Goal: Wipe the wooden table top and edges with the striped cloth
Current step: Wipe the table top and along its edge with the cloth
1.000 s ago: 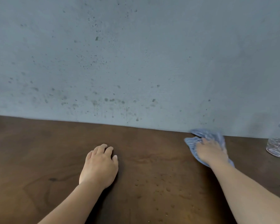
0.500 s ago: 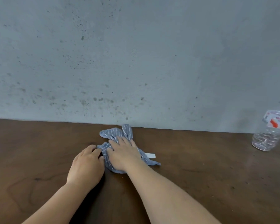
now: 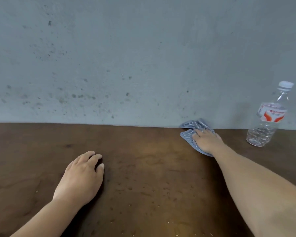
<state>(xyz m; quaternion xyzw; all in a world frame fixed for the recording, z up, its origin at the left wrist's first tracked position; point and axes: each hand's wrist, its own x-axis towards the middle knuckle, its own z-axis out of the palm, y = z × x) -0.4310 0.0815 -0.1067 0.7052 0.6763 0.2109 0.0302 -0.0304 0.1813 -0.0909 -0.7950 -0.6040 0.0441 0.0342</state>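
The right hand (image 3: 207,141) lies with fingers spread flat on the crumpled blue-grey striped cloth (image 3: 189,135), pressing it down at the far edge of the dark brown wooden surface (image 3: 143,151); the cloth's upper fold touches the base of the speckled grey concrete wall (image 3: 143,57) where wall and surface meet; the right forearm runs back toward the lower right corner. The left hand (image 3: 81,177) rests palm down on the bare wood nearer the person, fingers relaxed and slightly bent, holding nothing; it is well apart from the cloth. Between the two hands the wood shows small crumbs and pale specks. A clear plastic bottle with a white cap and red-and-white label (image 3: 266,120) stands upright near the wall, to the right of the cloth and not touching it; open wood stretches left along the wall.
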